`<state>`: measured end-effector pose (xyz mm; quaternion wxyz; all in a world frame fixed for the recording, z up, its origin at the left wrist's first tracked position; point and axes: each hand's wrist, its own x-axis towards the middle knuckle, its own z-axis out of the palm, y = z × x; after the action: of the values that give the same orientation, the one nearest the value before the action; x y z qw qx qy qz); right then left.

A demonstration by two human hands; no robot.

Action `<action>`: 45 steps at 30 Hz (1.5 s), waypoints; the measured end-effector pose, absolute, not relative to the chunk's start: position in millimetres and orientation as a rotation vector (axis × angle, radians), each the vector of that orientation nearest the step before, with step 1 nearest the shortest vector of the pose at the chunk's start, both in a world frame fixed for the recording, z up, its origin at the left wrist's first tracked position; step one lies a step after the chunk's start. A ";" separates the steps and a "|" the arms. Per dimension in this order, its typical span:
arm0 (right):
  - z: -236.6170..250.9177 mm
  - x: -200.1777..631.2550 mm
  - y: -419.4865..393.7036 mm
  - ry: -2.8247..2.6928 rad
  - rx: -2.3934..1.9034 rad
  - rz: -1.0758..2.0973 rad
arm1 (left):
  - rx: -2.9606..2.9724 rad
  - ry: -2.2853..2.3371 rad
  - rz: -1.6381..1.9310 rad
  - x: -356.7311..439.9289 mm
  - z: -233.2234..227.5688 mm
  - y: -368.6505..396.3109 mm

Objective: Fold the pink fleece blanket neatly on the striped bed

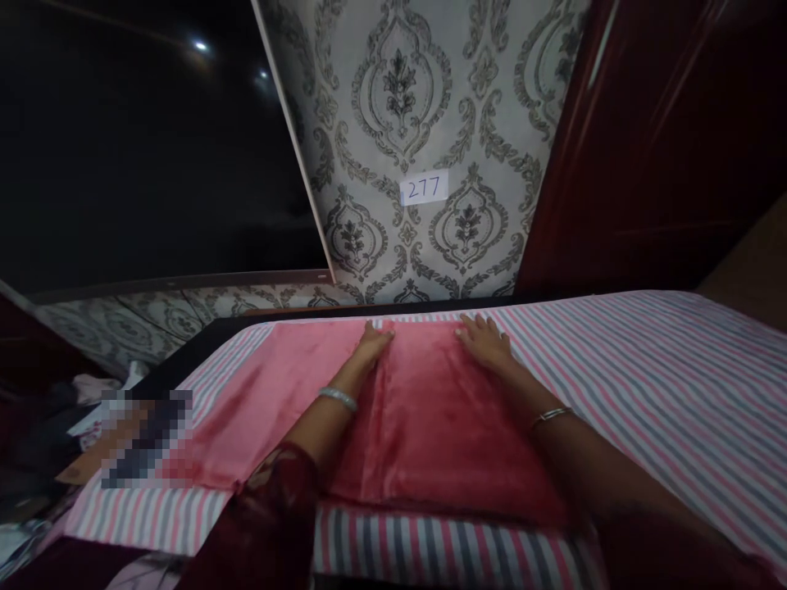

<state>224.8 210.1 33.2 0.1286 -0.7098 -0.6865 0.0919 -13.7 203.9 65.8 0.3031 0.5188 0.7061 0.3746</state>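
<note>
A velvety red-pink cloth (443, 426) lies spread over a striped sheet (652, 369), with a raised fold or seam running front to back near its middle. My left hand (370, 342) rests on the cloth's far part beside that fold, thumb apart and palm down. At the far right corner of the cloth, my right hand (488, 344) lies flat with its fingers spread. Both wrists wear bangles. Neither hand holds anything that I can see. My forearms cover parts of the cloth.
Patterned wallpaper (399, 98) with a paper label (424, 188) reading 277 rises behind the table. A large dark screen (141, 156) hangs at left, and a dark red glossy panel (652, 164) stands at right. Piled fabric (92, 389) sits at lower left, near a blurred patch.
</note>
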 end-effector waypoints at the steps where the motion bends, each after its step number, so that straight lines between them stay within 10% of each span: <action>1: 27.0 221.3 210.5 -1.988 -2.058 0.217 | 1.413 1.954 0.985 -7.1 64.8 217.4; 32: 5.1 204.2 213.8 -1.997 -2.071 0.125 | 1.669 2.155 0.734 5.5 50.5 255.1; 45: 0.0 207.1 214.0 -1.990 -2.038 0.104 | 2.445 1.982 0.170 27.3 15.5 154.4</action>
<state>207.1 214.0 0.0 0.1449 -0.7074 -0.6908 0.0359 27.3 154.4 15.5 -0.0052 0.7758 0.6286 0.0540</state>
